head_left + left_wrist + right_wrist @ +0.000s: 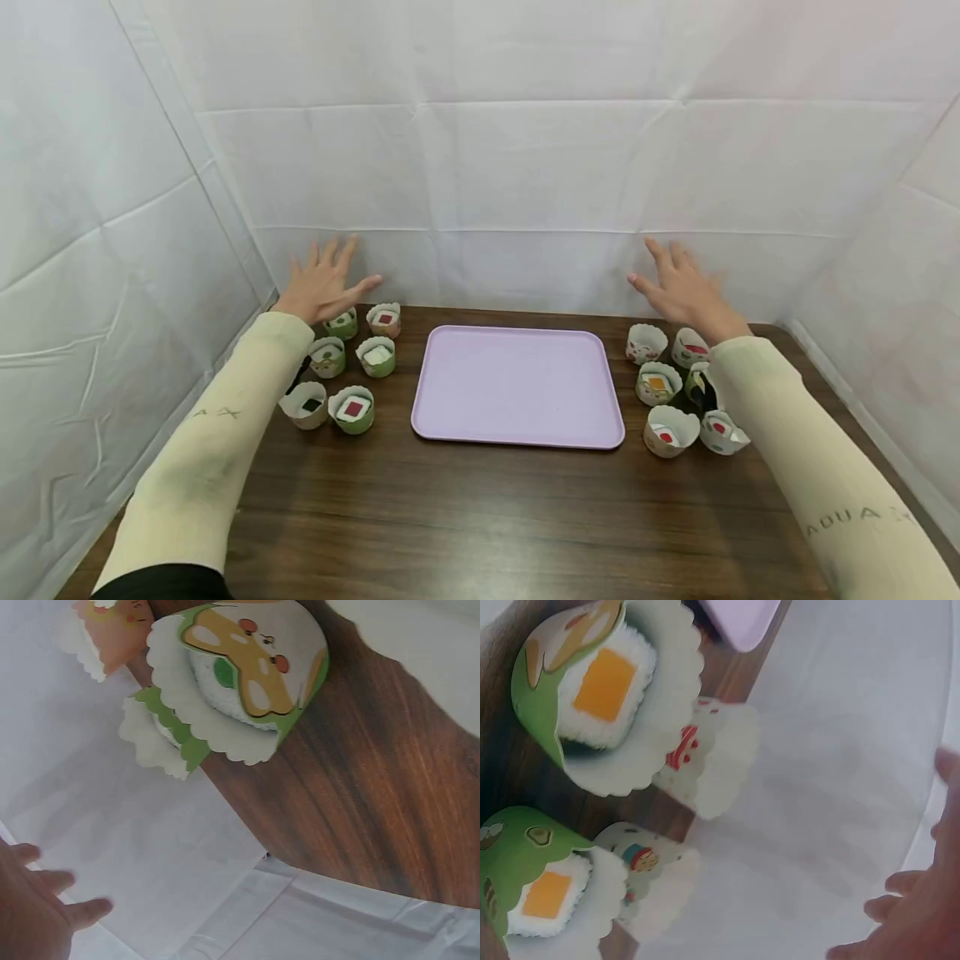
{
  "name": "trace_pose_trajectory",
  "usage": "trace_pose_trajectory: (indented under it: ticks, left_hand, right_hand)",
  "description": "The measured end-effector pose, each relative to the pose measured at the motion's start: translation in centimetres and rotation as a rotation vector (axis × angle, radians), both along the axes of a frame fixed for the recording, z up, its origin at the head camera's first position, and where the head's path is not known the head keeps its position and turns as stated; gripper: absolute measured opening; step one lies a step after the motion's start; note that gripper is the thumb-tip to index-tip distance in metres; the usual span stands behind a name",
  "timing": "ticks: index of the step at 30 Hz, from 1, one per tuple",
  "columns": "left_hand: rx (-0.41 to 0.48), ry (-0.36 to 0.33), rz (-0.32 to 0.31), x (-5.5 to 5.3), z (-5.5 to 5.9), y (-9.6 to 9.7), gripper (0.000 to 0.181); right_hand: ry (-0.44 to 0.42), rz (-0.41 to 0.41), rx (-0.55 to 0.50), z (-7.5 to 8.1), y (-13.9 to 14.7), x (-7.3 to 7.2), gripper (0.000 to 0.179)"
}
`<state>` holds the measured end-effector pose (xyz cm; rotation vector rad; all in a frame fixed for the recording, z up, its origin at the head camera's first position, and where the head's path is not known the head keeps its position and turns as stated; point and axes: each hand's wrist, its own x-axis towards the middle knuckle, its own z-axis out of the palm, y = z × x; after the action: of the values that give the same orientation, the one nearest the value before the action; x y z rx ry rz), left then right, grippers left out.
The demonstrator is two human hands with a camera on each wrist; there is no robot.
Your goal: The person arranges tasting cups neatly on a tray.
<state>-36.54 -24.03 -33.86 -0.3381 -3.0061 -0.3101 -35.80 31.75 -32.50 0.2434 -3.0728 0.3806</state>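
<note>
1. Tray, smooth lilac with rounded corners, sits on the wood-grain table between two bunches of scalloped paper cups, probably for easy reach from both sides.
2. Separate cups likely keep those grainy sushi-style pieces tidy.
3. Left hand and right hand hover near the farthest cups, fingers splayed, holding nothing.

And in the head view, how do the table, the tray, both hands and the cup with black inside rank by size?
1. Table
2. Tray
3. Left hand and right hand: too alike to rank
4. Cup with black inside
</note>
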Motion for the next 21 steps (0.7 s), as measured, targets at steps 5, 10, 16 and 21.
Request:
trace_pose_trajectory:
  ticks: [5, 10, 16, 21]
  left_hand:
    - [0.032, -0.081, 0.001, 0.4, -0.2, -0.4, 0.093]
    - [-0.013, -0.170, -0.010, 0.5, -0.5, -0.4, 0.083]
    - [-0.007, -0.244, -0.010, 0.8, -1.3, -1.3, 0.068]
    - [0.051, -0.375, -0.008, 1.0, -2.3, -2.2, 0.075]
  right_hand:
    - [0.006, 0.027, -0.056, 0.5, -1.7, 1.1, 0.084]
    - [-0.039, 0.042, -0.117, 1.0, -2.9, 2.3, 0.089]
    - [-0.113, 0.102, -0.114, 0.1, -4.3, 4.3, 0.079]
    - [-0.263, 0.085, -0.186, -1.7, -5.6, 6.4, 0.068]
